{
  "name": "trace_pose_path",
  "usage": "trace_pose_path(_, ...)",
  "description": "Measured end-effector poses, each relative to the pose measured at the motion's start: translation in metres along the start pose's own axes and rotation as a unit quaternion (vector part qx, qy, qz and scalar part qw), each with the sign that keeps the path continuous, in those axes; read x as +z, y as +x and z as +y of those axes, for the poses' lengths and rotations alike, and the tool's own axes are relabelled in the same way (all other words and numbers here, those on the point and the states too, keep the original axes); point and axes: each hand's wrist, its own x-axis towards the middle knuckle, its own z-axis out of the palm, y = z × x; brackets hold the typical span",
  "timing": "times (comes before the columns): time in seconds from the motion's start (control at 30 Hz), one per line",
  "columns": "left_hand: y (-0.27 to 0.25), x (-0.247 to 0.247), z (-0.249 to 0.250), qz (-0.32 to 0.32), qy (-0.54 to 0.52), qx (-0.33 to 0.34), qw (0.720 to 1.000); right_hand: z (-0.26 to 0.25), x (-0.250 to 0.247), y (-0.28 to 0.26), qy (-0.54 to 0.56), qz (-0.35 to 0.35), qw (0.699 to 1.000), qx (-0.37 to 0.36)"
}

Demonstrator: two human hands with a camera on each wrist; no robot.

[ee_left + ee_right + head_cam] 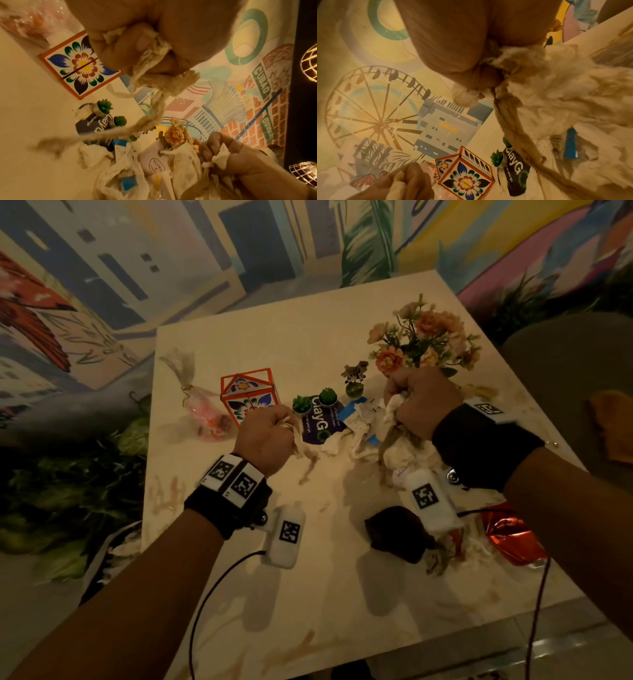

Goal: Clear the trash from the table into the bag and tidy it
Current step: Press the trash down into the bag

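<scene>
Nearest to the person, on the cream table point(308, 594), a dark crumpled lump point(399, 534) lies on the near side of the purple card, and a shiny red foil wrapper point(510, 534) is to the right of this lump, close to the table edge. Further in, the left hand point(265, 436) is closed in a fist around a twisted strip of pale tissue point(154, 75), which hangs down from the fingers just to the left of the purple card point(320, 422). The right hand point(423, 402) is also closed, gripping a bigger bunch of crumpled white tissue point(556, 83), to the right of the card and above a pile of paper trash point(363, 436) with a blue and white wrapper point(356, 414) in it; this pile touches the right edge of the card. Two small green cactus pots point(315, 402) stand on the far end of the card. Left of the card stands an orange box with painted flowers point(248, 397), and beyond it lies a pink cellophane bundle point(202, 409). Far right of the card is a bouquet of peach flowers point(424, 337).
</scene>
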Motion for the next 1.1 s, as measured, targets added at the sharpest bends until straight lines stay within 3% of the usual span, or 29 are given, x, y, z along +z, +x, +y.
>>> trace_pose_path(0.13, -0.001, -0.019, 0.003, 0.035, -0.054, -0.024, 0.998, -0.001, -0.002, 0.002, 0.001, -0.005, 1.0, -0.018)
trace_pose_path(0.3, -0.001, -0.05, -0.004, 0.089, -0.119, -0.052, 0.987, -0.022, -0.003, 0.004, 0.029, 0.04, 0.997, -0.052)
trace_pose_path(0.53, -0.006, -0.091, -0.038, 0.139, -0.121, -0.115, 0.976, -0.067, 0.015, 0.012, 0.03, 0.028, 0.995, -0.087)
trace_pose_path(0.7, -0.019, -0.143, -0.069, 0.139, -0.123, -0.107, 0.977, -0.113, 0.048, 0.008, 0.037, 0.008, 0.994, -0.102)
trace_pose_path(0.87, -0.018, -0.216, -0.136, 0.138, -0.066, -0.115, 0.981, -0.177, 0.111, 0.002, 0.052, 0.006, 0.992, -0.118)
trace_pose_path(0.93, -0.019, -0.249, -0.165, 0.169, -0.071, -0.065, 0.981, -0.208, 0.145, -0.002, 0.063, 0.002, 0.99, -0.122)
trace_pose_path(0.97, -0.02, -0.265, -0.175, 0.125, -0.106, -0.049, 0.985, -0.222, 0.161, -0.003, 0.069, 0.001, 0.99, -0.124)
trace_pose_path(1.0, -0.022, -0.287, -0.187, 0.031, -0.145, -0.075, 0.986, -0.238, 0.181, -0.005, 0.071, -0.002, 0.989, -0.126)
trace_pose_path(1.07, -0.025, -0.321, -0.231, 0.004, -0.071, -0.029, 0.997, -0.268, 0.223, -0.007, 0.077, -0.015, 0.989, -0.123)
trace_pose_path(1.1, -0.026, -0.335, -0.25, 0.005, -0.075, -0.056, 0.996, -0.283, 0.245, -0.01, 0.08, -0.026, 0.989, -0.118)
